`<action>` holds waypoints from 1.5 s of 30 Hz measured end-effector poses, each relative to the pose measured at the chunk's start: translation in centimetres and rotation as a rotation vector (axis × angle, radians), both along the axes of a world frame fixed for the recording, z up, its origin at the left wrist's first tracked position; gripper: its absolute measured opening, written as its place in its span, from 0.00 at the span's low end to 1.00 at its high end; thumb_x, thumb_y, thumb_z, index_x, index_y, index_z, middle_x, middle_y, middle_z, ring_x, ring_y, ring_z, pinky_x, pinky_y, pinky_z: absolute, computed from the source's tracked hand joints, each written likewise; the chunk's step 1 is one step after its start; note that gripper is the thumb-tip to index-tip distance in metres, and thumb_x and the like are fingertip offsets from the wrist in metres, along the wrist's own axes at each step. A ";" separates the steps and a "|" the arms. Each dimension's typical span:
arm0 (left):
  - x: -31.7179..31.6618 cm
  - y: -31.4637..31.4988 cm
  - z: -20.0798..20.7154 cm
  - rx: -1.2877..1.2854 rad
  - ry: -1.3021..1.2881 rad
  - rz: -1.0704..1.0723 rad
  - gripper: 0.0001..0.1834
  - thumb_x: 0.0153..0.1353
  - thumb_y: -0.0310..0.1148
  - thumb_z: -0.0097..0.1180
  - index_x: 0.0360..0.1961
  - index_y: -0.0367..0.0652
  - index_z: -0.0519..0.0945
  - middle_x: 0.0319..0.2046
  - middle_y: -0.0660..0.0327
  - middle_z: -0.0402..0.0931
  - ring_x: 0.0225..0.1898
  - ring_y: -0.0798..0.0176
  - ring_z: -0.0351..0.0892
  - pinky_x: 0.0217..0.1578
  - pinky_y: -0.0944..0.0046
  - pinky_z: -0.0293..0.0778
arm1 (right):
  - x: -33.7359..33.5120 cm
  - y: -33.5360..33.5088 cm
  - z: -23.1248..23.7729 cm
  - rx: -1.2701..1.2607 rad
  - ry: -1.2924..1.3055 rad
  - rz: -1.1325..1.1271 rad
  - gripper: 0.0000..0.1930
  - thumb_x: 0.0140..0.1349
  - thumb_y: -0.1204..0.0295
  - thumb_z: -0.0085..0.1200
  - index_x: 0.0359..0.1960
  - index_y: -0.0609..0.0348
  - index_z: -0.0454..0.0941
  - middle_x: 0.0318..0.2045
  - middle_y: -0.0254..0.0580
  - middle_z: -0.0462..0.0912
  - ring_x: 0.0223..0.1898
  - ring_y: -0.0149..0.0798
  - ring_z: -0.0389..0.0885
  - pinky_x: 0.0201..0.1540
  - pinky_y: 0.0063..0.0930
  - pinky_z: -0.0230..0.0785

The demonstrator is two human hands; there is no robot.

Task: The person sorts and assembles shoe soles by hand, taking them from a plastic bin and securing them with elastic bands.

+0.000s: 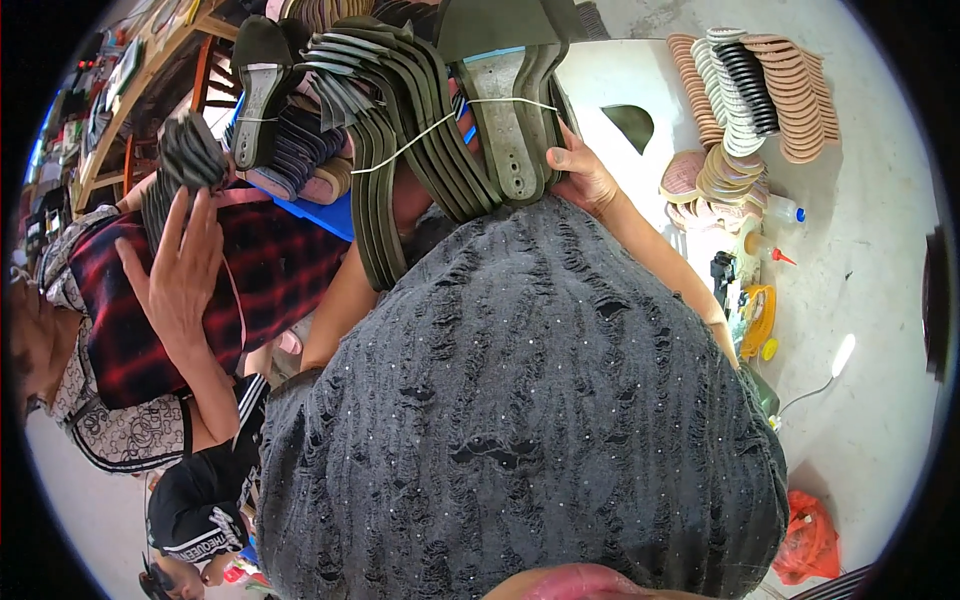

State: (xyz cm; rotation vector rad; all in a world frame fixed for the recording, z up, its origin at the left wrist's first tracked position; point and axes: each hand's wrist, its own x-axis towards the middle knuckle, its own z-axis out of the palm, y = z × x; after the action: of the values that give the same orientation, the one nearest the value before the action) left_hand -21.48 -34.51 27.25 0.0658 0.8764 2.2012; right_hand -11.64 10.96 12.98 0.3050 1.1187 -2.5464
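Against my chest sits a bundle of dark olive-green shoe soles (515, 130), fanned out to the left and bound with pale cord (418, 142). The rightmost sole shows its grey face, with small holes near the lower end. My right hand (585, 172) grips the bundle's right edge, its thumb in front and its other fingers mostly out of sight behind. My left forearm (338, 315) reaches up behind the fanned soles; the left hand is largely hidden there, its fingers not visible.
On the white table (600, 75) at right are rows of tan, white and black soles (740, 90), plus bottles (785, 210). Left, a co-worker's hand (180, 270) is near another dark sole stack (190, 150). A blue bin (325, 215) holds more soles. A red bag (806, 540) lies lower right.
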 end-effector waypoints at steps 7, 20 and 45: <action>2.3 19.3 -10.3 0.250 -0.030 -0.018 0.38 0.64 0.55 0.44 0.67 0.44 0.52 0.68 0.59 0.50 0.66 0.60 0.53 0.65 0.53 0.52 | -0.5 0.0 -1.8 0.050 0.051 0.045 0.45 0.46 0.75 0.63 0.67 0.53 0.50 0.56 0.43 0.70 0.57 0.40 0.69 0.61 0.38 0.60; 2.3 17.8 -17.7 0.182 -0.250 0.225 0.45 0.59 0.68 0.36 0.62 0.37 0.62 0.54 0.45 0.69 0.54 0.50 0.71 0.55 0.50 0.68 | -7.0 -2.0 1.6 0.207 0.261 -0.081 0.51 0.40 0.78 0.64 0.69 0.52 0.48 0.56 0.41 0.69 0.56 0.40 0.70 0.59 0.34 0.63; 3.4 3.6 -13.9 1.178 -1.253 0.283 0.16 0.58 0.35 0.46 0.40 0.34 0.77 0.40 0.57 0.76 0.42 0.58 0.75 0.54 0.59 0.64 | -11.9 -12.5 0.9 -0.149 0.154 0.206 0.41 0.41 0.83 0.60 0.61 0.50 0.59 0.43 0.41 0.76 0.44 0.38 0.77 0.44 0.39 0.74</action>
State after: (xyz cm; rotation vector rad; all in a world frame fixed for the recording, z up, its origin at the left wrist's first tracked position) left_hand -18.06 -30.87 13.34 -0.8052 -1.1308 2.0918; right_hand -23.51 -1.59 13.85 -0.0429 0.9510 -2.4825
